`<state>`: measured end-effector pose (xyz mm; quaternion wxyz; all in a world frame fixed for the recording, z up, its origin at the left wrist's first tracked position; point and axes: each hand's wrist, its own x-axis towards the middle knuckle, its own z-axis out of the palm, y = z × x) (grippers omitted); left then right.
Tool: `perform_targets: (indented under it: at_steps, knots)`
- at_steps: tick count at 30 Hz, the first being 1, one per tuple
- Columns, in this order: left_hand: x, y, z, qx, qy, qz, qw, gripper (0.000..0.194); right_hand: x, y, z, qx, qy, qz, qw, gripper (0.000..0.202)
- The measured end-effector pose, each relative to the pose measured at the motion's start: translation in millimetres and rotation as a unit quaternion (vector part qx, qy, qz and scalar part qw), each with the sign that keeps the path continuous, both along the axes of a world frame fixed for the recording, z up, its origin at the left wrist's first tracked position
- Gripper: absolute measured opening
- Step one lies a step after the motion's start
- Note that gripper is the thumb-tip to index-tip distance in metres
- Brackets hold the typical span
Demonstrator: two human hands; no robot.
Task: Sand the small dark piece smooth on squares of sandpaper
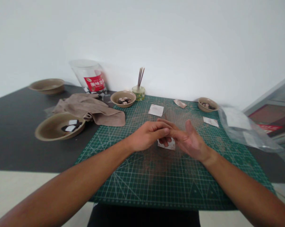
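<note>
Above the middle of a green cutting mat (pixel 161 179), my two hands meet. My left hand (pixel 145 136) is closed over the fingers of my right hand (pixel 193 143). The right fingers are stretched toward the left, with the thumb raised and apart; their tips are partly hidden by the left hand. A white square piece (pixel 167 145) with brownish smudges lies on the mat just beneath, partly covered by the hands. Farther back lies another white square (pixel 156 110) with faint marks.
Bowls hold dark and light bits: one back left (pixel 115 100), one back right (pixel 207 108). A larger bowl (pixel 50 132) and brown cloth (pixel 85 107) lie left. Behind stand a clear tub (pixel 79 72) and a stick holder (pixel 139 94). A plastic bag (pixel 255 138) lies right.
</note>
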<state>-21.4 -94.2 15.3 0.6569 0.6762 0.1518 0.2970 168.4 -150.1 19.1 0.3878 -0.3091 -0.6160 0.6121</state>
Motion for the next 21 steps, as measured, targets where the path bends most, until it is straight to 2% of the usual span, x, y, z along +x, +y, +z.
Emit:
perform_targets:
  at_steps: [7, 17, 21]
  knots:
    - [0.0, -1.3, -0.9, -0.015, -0.010, -0.009, 1.000, 0.032, -2.2, -0.8, 7.2, -0.018, 0.012, -0.009, 1.000, 0.083]
    - [-3.7, 0.6, -1.2, -0.034, 0.000, -0.012, 0.999, 0.034, 1.2, 4.2, 1.9, 0.016, 0.006, 0.016, 1.000, 0.088]
    - [0.0, -5.7, 2.2, 0.002, -0.021, 0.013, 1.000, 0.027, 0.9, 4.6, 0.7, -0.010, 0.020, -0.003, 1.000, 0.085]
